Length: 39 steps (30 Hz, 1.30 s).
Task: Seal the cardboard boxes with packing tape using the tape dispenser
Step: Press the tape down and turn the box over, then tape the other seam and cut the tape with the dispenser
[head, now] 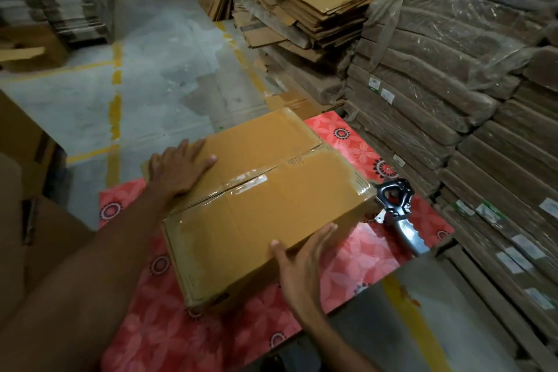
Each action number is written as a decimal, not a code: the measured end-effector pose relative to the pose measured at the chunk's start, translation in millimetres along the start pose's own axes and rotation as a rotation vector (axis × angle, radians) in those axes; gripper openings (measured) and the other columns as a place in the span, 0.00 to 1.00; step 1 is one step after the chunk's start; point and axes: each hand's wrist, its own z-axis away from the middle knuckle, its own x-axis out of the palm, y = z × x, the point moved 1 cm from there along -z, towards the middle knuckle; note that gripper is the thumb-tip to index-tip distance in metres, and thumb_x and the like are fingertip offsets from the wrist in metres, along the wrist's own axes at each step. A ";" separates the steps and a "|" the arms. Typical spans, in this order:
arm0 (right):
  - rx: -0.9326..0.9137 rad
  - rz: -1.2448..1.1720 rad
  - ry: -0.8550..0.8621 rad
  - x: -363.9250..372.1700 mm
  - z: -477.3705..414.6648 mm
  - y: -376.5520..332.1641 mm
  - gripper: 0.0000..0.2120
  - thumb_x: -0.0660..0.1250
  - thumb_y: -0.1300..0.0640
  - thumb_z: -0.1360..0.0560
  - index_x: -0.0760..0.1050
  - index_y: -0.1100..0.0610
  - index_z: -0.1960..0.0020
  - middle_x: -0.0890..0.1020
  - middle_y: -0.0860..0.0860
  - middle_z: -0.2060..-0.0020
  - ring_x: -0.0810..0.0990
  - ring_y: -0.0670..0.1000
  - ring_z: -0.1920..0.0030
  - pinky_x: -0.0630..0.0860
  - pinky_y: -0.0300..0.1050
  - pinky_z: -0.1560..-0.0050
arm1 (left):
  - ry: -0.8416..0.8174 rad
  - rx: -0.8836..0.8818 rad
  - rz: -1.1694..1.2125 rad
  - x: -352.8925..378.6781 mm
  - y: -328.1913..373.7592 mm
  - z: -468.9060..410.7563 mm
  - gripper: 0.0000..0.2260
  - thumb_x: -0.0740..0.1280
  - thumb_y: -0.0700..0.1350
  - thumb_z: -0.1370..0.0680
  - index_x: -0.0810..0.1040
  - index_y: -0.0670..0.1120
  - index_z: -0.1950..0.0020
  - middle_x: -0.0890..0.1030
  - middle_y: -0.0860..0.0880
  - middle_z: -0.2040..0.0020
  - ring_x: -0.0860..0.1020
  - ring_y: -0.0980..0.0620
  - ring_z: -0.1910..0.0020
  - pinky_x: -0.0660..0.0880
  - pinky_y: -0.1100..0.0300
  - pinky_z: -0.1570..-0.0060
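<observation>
Warehouse aisle lined with flattened cartons (317, 3), a red floral mat (356, 254) on the concrete. The cardboard box (259, 220) sits at its centre with glossy tape (250, 181) across the top seam. The left hand (178, 169) lies flat at 10 o'clock. The right hand (302, 257), fingers straight, braces the 5 o'clock side. The tape dispenser (398, 208) lies ungripped at 3 o'clock. This face looks sealed; the underside is hidden and the dispenser's roll unclear.

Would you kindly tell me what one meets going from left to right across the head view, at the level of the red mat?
Brown carton at the left edge → cardboard box on the mat → tape dispenser → wrapped stacks of flat cardboard.
</observation>
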 end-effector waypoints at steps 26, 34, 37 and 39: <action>-0.765 0.991 -0.383 -109.1 -4.6 23.8 0.43 0.50 0.24 0.26 0.57 0.48 0.19 0.56 0.50 0.19 0.52 0.55 0.19 0.44 0.65 0.22 | 0.016 0.058 -0.037 -15.6 179.7 205.4 0.14 0.61 0.44 0.21 0.80 0.43 0.39 0.81 0.39 0.40 0.79 0.37 0.40 0.76 0.49 0.45; -1.163 1.100 -0.564 -142.2 -54.0 37.8 0.40 0.70 0.46 0.30 0.60 0.49 0.20 0.69 0.52 0.26 0.61 0.57 0.23 0.47 0.54 0.19 | -0.018 0.601 -0.002 21.8 218.8 165.6 0.29 0.52 0.59 0.15 0.51 0.50 0.17 0.51 0.50 0.16 0.49 0.47 0.18 0.50 0.43 0.23; -0.995 0.853 -0.618 -172.6 -72.4 30.3 0.29 0.67 0.46 0.25 0.70 0.49 0.25 0.76 0.51 0.30 0.67 0.52 0.25 0.54 0.52 0.21 | -0.097 0.629 -0.027 22.5 236.2 154.6 0.28 0.46 0.59 0.15 0.48 0.51 0.16 0.48 0.52 0.16 0.45 0.48 0.18 0.47 0.40 0.22; -0.743 0.395 -0.395 -194.8 -74.4 26.7 0.19 0.66 0.47 0.22 0.79 0.53 0.33 0.81 0.51 0.37 0.77 0.47 0.35 0.70 0.41 0.31 | -0.104 0.605 -0.014 24.0 242.1 144.7 0.28 0.46 0.61 0.15 0.49 0.52 0.16 0.48 0.52 0.16 0.45 0.47 0.18 0.47 0.38 0.22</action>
